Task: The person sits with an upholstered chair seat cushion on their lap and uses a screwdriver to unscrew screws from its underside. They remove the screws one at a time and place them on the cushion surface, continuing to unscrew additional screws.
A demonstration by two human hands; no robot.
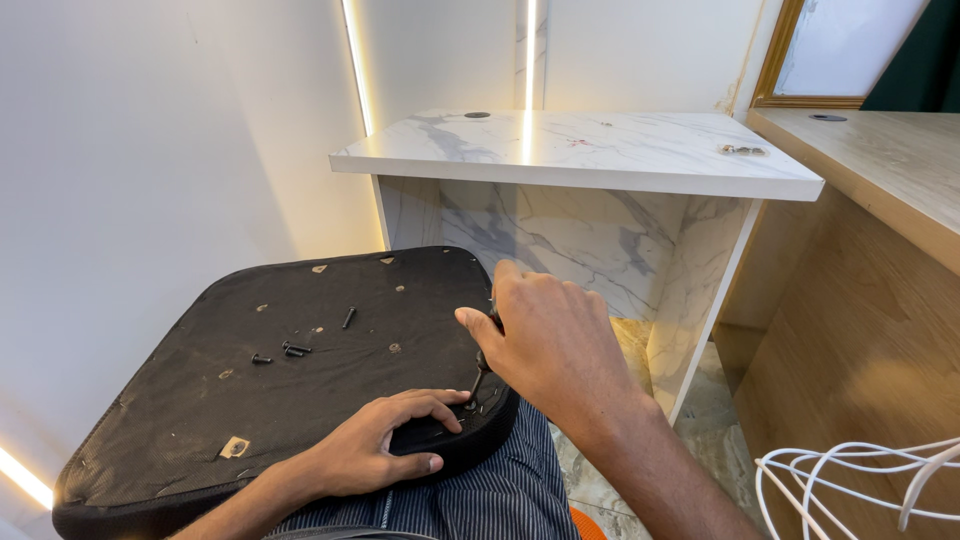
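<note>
A black fabric-covered seat cushion [300, 370] lies upside down across my lap. My left hand [385, 440] grips its near right corner, fingers curled over the edge. My right hand [545, 340] is closed on a dark tool [480, 375] whose tip stands on the cushion near that corner. Several loose black screws [295, 349] lie on the cushion's middle, one more screw [348, 317] a little farther back. A small pale tag [235, 447] sits near the cushion's front left.
A white marble-patterned desk [580, 150] stands ahead against the wall, with lit strips behind it. A wooden counter [870, 250] runs along the right. White wire loops [860, 480] show at the bottom right. My striped trousers [500, 490] are under the cushion.
</note>
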